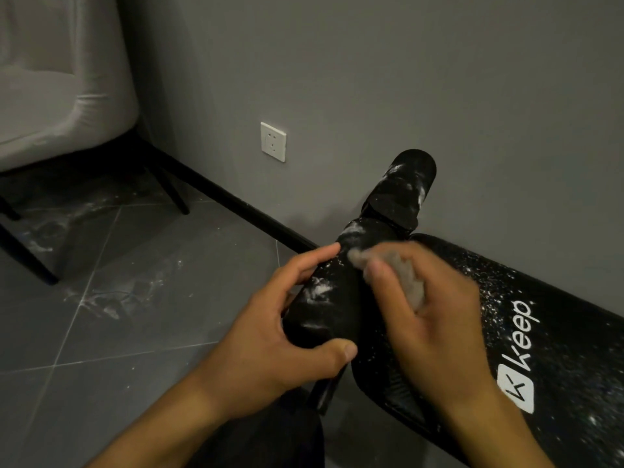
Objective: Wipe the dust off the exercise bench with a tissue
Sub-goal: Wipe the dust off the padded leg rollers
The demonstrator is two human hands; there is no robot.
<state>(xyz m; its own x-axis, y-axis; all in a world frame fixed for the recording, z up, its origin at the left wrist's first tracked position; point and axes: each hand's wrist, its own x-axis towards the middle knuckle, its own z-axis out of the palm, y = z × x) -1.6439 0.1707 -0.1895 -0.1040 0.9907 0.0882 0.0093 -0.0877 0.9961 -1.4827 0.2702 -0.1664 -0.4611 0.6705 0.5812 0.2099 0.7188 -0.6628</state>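
Your right hand is pinching a crumpled grey tissue between the thumb and the curled fingers. You are pressing the wad on the upper side of the black foam roller. The hand is blurred, so I judge that it is rubbing at this moment.

Your left hand is closing around the same roller from the 9 o'clock side, thumb below and fingers over the top. I think you are holding it like this so that the roller is not turning or moving away under the tissue.

The roller is running from 7 o'clock toward 1 o'clock, and white dust is lying on it between your two hands. This part is not yet clean. A second roller is standing higher, at 1 o'clock from your hands, and it is also carrying white marks.

The padded board of the exercise bench is lying at 3 to 5 o'clock, just beside your right wrist, along the wall. Many white specks are showing around its "keep" logo, so in my judgement most of the wiping is waiting for you there.

Farther out, a wall socket is sitting at 11 o'clock. A pale chair is standing at 10 o'clock, and the grey tiled floor under it is dusty too.
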